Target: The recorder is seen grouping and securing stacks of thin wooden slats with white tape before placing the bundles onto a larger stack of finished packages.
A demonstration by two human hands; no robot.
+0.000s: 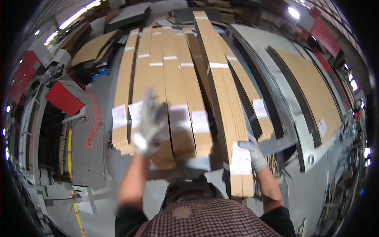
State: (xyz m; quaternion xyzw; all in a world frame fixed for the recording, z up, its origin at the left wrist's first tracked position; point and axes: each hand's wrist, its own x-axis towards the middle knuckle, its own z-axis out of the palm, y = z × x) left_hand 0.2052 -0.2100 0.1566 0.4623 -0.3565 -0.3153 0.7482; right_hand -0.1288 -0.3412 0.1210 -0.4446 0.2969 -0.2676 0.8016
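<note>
My right hand (254, 153), in a pale work glove, grips the near end of a long, narrow cardboard box (227, 106), its thumb on top by a white paper label (241, 160). This box lies above the others and reaches past the table's near edge toward my body. My left hand (149, 124), gloved too and smeared by motion, is raised over the row of long cardboard boxes (179, 91) with its fingers apart, holding nothing. White labels and white bands mark these boxes. Another long box (265, 125) lies beyond my right hand.
The boxes rest on a grey table (114, 166). At right stands another table with a wide cardboard panel (316, 91) and dark strips (290, 79). On the left are a red panel (65, 98), a coiled red hose (96, 122) and yellow floor tape (70, 154). Stacked sheets (94, 49) stand farther back.
</note>
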